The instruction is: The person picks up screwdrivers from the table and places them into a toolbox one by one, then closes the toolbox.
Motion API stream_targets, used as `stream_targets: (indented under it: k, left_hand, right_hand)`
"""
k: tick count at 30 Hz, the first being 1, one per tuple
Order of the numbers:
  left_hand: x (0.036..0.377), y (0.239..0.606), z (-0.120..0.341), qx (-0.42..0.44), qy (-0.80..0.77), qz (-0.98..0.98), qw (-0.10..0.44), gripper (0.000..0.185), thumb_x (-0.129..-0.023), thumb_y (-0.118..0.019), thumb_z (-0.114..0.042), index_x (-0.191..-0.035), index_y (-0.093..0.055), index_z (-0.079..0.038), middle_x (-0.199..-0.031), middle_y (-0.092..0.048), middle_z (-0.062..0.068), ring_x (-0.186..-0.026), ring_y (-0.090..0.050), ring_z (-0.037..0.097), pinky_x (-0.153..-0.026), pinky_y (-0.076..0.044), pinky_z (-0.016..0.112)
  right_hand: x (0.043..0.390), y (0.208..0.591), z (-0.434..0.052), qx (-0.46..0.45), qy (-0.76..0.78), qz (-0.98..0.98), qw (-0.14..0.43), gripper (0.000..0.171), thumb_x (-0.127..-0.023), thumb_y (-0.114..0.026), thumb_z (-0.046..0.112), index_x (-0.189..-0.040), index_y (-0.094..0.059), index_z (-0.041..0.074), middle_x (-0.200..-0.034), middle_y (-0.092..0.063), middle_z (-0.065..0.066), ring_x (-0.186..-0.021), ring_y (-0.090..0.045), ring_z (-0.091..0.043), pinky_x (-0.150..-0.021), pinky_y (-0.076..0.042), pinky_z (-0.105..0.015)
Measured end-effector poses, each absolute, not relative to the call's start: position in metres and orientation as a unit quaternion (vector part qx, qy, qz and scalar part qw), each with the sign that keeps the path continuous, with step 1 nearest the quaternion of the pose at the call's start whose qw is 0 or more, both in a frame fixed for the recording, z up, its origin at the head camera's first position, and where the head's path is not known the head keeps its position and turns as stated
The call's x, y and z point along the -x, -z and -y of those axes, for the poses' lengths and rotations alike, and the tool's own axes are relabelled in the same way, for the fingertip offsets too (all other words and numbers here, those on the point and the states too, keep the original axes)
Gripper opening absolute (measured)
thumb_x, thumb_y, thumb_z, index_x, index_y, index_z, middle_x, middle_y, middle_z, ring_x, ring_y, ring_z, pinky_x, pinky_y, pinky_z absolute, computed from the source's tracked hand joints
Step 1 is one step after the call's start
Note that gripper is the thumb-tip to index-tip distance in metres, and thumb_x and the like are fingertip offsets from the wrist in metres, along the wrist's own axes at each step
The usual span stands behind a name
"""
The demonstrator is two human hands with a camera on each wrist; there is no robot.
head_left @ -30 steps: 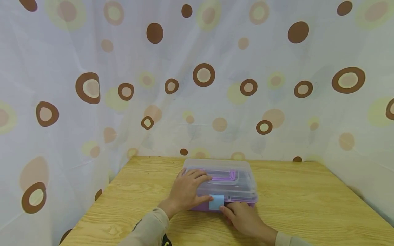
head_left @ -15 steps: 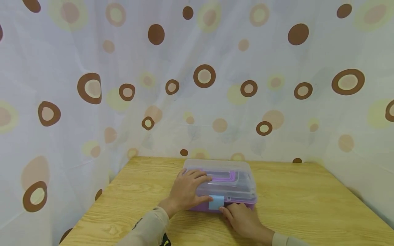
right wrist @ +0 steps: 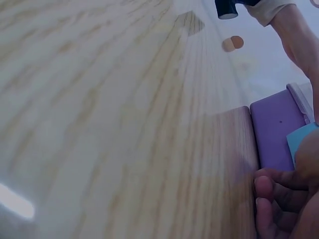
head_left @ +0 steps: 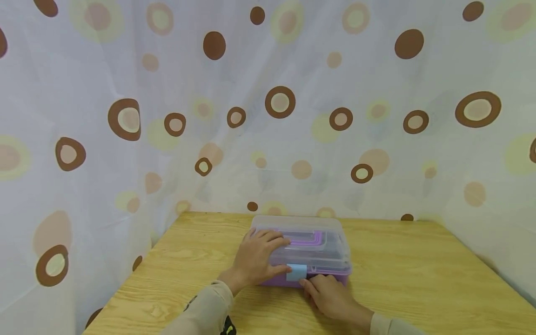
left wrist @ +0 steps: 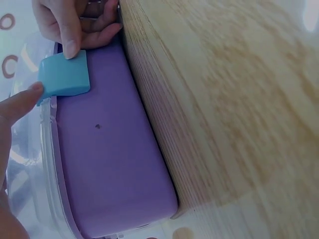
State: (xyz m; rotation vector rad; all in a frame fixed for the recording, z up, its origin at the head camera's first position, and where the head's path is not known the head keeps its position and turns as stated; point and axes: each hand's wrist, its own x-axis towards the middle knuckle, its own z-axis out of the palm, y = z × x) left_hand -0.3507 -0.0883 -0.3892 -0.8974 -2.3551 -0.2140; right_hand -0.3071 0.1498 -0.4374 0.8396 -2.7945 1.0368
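- Head view: a purple box [head_left: 322,278] with a clear lid [head_left: 318,242] is shown lying flat on the wooden table [head_left: 418,279], near the middle of its width and towards the far edge, where a spotted curtain [head_left: 125,116] closes off the back and both sides.
- The left hand [head_left: 255,260] is laid on the left part of the lid, fingers spread and almost straight across the top; the thumb is brought down to the front rim, just beside the blue latch [head_left: 296,272].
- Left wrist view: the latch [left wrist: 65,77] is seen folded over the front rim onto the purple wall [left wrist: 109,159], with the left thumb tip [left wrist: 25,99] touching one edge of it.
- The right hand [head_left: 328,293] is set against the front wall at table level, fingers curled; its thumb [left wrist: 70,37] is pressed on the other edge of the latch, so the latch is pinched.
- Bare table is left open to the right of the box, to its left, and in front of it beyond the hands.
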Motion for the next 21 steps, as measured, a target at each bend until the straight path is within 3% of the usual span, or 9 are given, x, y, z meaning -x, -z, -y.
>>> stream_targets:
  k: [5, 9, 13, 17, 21]
  left_hand:
    - [0.349, 0.391, 0.089, 0.340, 0.082, 0.887, 0.301, 0.064, -0.079, -0.079, -0.066, -0.130, -0.071, -0.029, -0.134, -0.066, -0.007, -0.128, -0.057, 0.018, -0.110, -0.036, 0.065]
    - [0.350, 0.393, 0.090, 0.347, 0.079, 0.883, 0.305, 0.064, -0.080, -0.078, -0.067, -0.131, -0.070, -0.029, -0.135, -0.066, -0.006, -0.129, -0.057, 0.019, -0.110, -0.037, 0.065]
    - [0.351, 0.391, 0.092, 0.354, 0.076, 0.884, 0.297, 0.064, -0.082, -0.077, -0.065, -0.134, -0.069, -0.029, -0.137, -0.065, -0.005, -0.130, -0.056, 0.019, -0.110, -0.037, 0.065]
    - [0.348, 0.386, 0.095, 0.365, 0.090, 0.889, 0.260, 0.061, -0.088, -0.074, -0.060, -0.139, -0.066, -0.027, -0.140, -0.063, -0.004, -0.134, -0.053, 0.021, -0.111, -0.034, 0.067]
    - [0.344, 0.376, 0.100, 0.378, 0.099, 0.899, 0.196, 0.062, -0.093, -0.071, -0.055, -0.146, -0.061, -0.023, -0.147, -0.058, 0.000, -0.141, -0.046, 0.024, -0.114, -0.028, 0.068]
  right_hand:
    - [0.307, 0.435, -0.151, -0.290, -0.352, 0.890, -0.008, 0.041, -0.110, -0.050, 0.030, -0.078, -0.069, 0.013, -0.058, -0.056, 0.011, -0.047, -0.048, -0.002, -0.044, -0.041, -0.021]
    - [0.309, 0.425, -0.156, -0.325, -0.348, 0.877, -0.066, 0.031, -0.107, -0.058, 0.025, -0.089, -0.074, 0.006, -0.059, -0.056, 0.010, -0.046, -0.046, 0.000, -0.044, -0.040, -0.017]
    - [0.312, 0.411, -0.164, -0.367, -0.293, 0.878, -0.086, 0.024, -0.103, -0.065, 0.024, -0.106, -0.076, 0.003, -0.078, -0.068, 0.009, -0.066, -0.059, -0.002, -0.060, -0.053, -0.023]
    - [0.311, 0.397, -0.172, -0.409, -0.247, 0.874, -0.091, 0.035, -0.102, -0.066, 0.030, -0.124, -0.069, 0.003, -0.101, -0.072, 0.010, -0.089, -0.065, -0.004, -0.077, -0.056, -0.028]
    - [0.306, 0.379, -0.176, -0.427, -0.233, 0.870, -0.081, 0.047, -0.102, -0.066, 0.038, -0.134, -0.063, 0.003, -0.098, -0.070, 0.013, -0.085, -0.064, -0.002, -0.074, -0.055, -0.026]
